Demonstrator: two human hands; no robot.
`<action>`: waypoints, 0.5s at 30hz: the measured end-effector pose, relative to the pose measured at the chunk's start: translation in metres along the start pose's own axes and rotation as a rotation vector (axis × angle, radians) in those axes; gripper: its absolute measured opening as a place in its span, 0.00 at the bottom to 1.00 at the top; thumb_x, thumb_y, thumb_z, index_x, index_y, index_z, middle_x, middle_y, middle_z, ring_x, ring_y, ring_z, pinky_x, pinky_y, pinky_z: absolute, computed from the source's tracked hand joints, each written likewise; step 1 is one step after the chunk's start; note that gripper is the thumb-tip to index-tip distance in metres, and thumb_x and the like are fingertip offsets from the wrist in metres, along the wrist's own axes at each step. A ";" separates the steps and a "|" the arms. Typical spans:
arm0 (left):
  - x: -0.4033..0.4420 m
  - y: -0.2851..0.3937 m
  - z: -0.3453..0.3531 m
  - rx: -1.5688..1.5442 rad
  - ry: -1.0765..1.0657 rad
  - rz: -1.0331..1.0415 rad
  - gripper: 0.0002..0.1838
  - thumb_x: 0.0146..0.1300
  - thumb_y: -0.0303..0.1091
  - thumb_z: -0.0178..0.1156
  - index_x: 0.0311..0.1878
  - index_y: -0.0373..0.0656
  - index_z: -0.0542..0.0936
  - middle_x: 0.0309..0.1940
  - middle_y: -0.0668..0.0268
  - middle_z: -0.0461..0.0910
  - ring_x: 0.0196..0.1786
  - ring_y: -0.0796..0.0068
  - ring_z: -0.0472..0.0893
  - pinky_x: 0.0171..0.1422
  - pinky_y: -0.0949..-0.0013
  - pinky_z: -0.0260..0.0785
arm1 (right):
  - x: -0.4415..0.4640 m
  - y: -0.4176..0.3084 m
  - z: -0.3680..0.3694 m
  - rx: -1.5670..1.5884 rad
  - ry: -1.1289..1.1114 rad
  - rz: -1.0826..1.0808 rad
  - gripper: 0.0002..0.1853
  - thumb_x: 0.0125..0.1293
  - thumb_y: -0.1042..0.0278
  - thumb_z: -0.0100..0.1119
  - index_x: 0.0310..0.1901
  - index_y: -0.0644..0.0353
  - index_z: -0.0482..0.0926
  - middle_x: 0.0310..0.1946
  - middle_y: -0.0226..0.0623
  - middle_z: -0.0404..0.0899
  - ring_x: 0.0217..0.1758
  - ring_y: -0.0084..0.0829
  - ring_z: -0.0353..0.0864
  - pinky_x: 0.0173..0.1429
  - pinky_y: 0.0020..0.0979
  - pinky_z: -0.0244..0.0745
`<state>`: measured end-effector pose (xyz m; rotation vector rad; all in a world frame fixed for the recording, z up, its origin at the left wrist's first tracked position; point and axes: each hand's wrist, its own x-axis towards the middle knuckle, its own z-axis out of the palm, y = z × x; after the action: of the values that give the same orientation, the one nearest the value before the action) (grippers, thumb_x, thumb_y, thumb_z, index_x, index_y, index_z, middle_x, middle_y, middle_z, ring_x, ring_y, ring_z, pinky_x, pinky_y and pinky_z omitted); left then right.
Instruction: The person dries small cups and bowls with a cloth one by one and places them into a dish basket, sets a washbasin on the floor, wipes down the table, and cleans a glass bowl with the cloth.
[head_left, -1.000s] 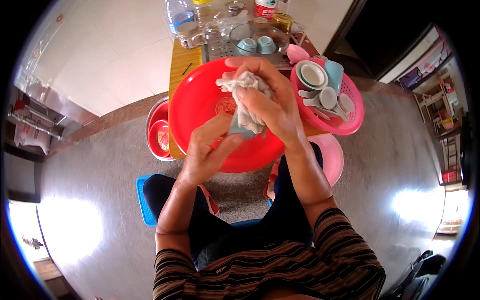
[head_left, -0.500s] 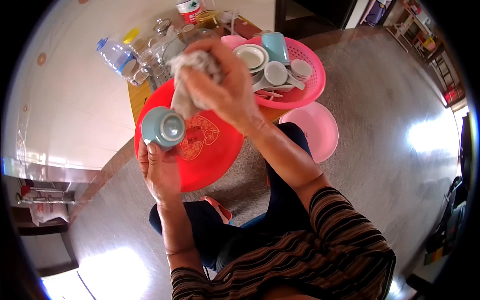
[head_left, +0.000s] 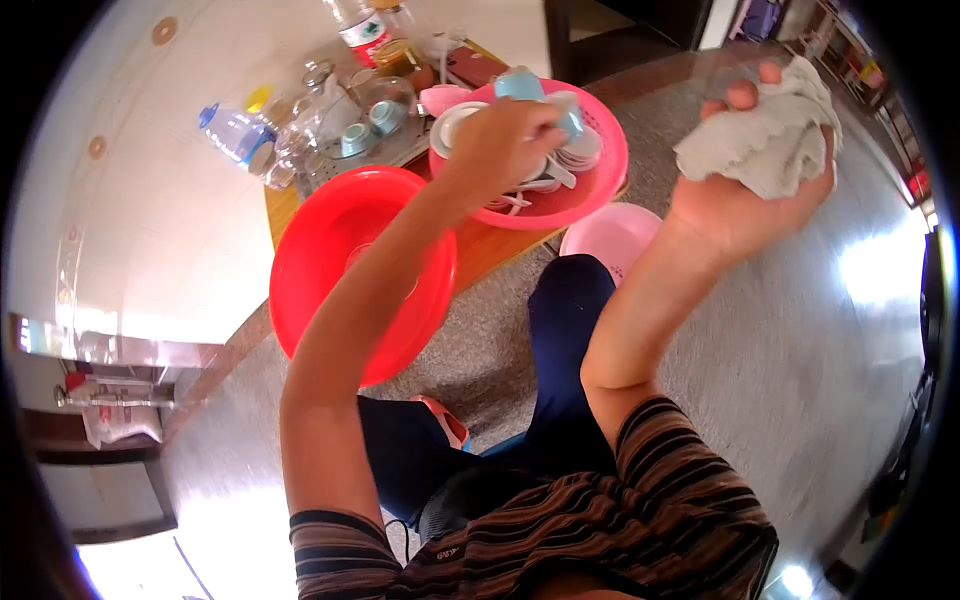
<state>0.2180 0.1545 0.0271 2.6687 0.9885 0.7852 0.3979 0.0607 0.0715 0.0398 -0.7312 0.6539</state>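
In the head view, the left hand [head_left: 500, 145], upper centre, is grasping a smooth, round blue cup [head_left: 570, 120] at the pink basket; the right hand [head_left: 745, 208], upper right, is loosely clasping a crumpled off-white cloth [head_left: 768, 140]. The perforated plastic basket [head_left: 617, 165] is holding a white bowl [head_left: 453, 125], spoons [head_left: 560, 173] and a blue mug [head_left: 518, 84]. A glossy red basin [head_left: 305, 255] is sitting left of centre. At top left, a bottle [head_left: 360, 32] is showing a red-and-white label, its writing too small to read.

Rag [head_left: 765, 135] matt, rumpled cloth; basin [head_left: 308, 265] glossy plastic; tabletop [head_left: 490, 255] smooth wood.
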 end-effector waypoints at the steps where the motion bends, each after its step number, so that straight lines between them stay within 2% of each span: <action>1: 0.011 -0.004 0.015 0.095 -0.023 0.011 0.11 0.58 0.41 0.56 0.32 0.42 0.78 0.22 0.57 0.75 0.28 0.60 0.78 0.32 0.60 0.67 | 0.001 -0.001 0.000 0.024 -0.009 0.017 0.24 0.64 0.51 0.41 0.52 0.63 0.69 0.45 0.47 0.75 0.34 0.34 0.76 0.32 0.33 0.72; 3: 0.027 -0.007 0.034 0.233 -0.089 0.075 0.09 0.56 0.40 0.55 0.31 0.45 0.77 0.25 0.59 0.78 0.35 0.60 0.80 0.36 0.58 0.69 | -0.002 -0.004 0.005 -0.032 -0.039 0.036 0.24 0.64 0.52 0.40 0.52 0.63 0.69 0.45 0.46 0.75 0.35 0.34 0.75 0.34 0.33 0.71; 4: 0.031 -0.013 0.046 0.248 -0.077 0.050 0.09 0.56 0.40 0.55 0.31 0.45 0.77 0.25 0.59 0.78 0.35 0.60 0.80 0.36 0.58 0.69 | -0.002 -0.006 0.008 -0.055 -0.070 0.054 0.23 0.64 0.52 0.41 0.51 0.63 0.69 0.44 0.46 0.75 0.35 0.34 0.75 0.36 0.32 0.69; 6: 0.035 -0.022 0.061 0.388 -0.064 0.201 0.06 0.55 0.38 0.55 0.34 0.49 0.77 0.30 0.65 0.80 0.41 0.63 0.79 0.41 0.58 0.69 | -0.001 -0.007 0.012 -0.055 -0.087 0.075 0.23 0.64 0.52 0.41 0.51 0.63 0.69 0.44 0.45 0.76 0.35 0.33 0.75 0.36 0.32 0.69; 7: 0.037 -0.024 0.065 0.396 -0.058 0.186 0.06 0.55 0.38 0.55 0.34 0.49 0.77 0.30 0.65 0.80 0.41 0.63 0.79 0.41 0.58 0.69 | 0.000 -0.006 0.016 -0.077 -0.090 0.077 0.23 0.64 0.52 0.41 0.51 0.63 0.70 0.44 0.45 0.76 0.35 0.33 0.75 0.36 0.31 0.69; 8: 0.038 -0.026 0.069 0.408 -0.096 0.173 0.06 0.55 0.38 0.55 0.35 0.50 0.77 0.34 0.66 0.80 0.44 0.65 0.78 0.43 0.57 0.68 | -0.002 -0.004 0.021 -0.406 0.175 -0.008 0.23 0.63 0.52 0.41 0.50 0.63 0.70 0.43 0.44 0.76 0.35 0.32 0.74 0.36 0.30 0.68; 9: 0.037 -0.025 0.068 0.417 -0.137 0.163 0.06 0.55 0.37 0.55 0.36 0.51 0.77 0.37 0.68 0.80 0.47 0.66 0.77 0.45 0.57 0.68 | -0.002 -0.004 0.017 -0.403 0.173 -0.002 0.23 0.63 0.52 0.41 0.50 0.63 0.70 0.43 0.44 0.76 0.35 0.32 0.74 0.36 0.30 0.68; 11: 0.032 -0.025 0.065 0.363 -0.160 0.132 0.09 0.54 0.36 0.56 0.40 0.50 0.77 0.39 0.66 0.79 0.49 0.65 0.77 0.49 0.57 0.68 | 0.001 -0.006 0.007 -0.283 0.031 0.025 0.24 0.63 0.53 0.40 0.51 0.64 0.70 0.43 0.43 0.76 0.35 0.32 0.74 0.35 0.29 0.68; 13: 0.022 -0.028 0.051 0.063 -0.005 0.178 0.14 0.54 0.36 0.58 0.46 0.49 0.77 0.41 0.65 0.79 0.50 0.62 0.76 0.52 0.57 0.67 | 0.001 -0.005 0.010 -0.287 0.047 0.032 0.24 0.64 0.53 0.40 0.51 0.65 0.70 0.44 0.44 0.76 0.35 0.32 0.74 0.35 0.29 0.67; 15: 0.011 -0.035 0.023 0.011 0.044 0.112 0.17 0.55 0.37 0.59 0.49 0.48 0.77 0.41 0.63 0.79 0.48 0.60 0.76 0.53 0.59 0.68 | -0.001 -0.003 0.014 -0.295 0.074 0.031 0.24 0.64 0.53 0.39 0.51 0.66 0.69 0.44 0.44 0.75 0.35 0.32 0.74 0.35 0.29 0.67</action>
<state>0.2183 0.1883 0.0007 2.7470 0.8617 0.8660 0.3910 0.0544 0.0819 -0.2662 -0.7511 0.5689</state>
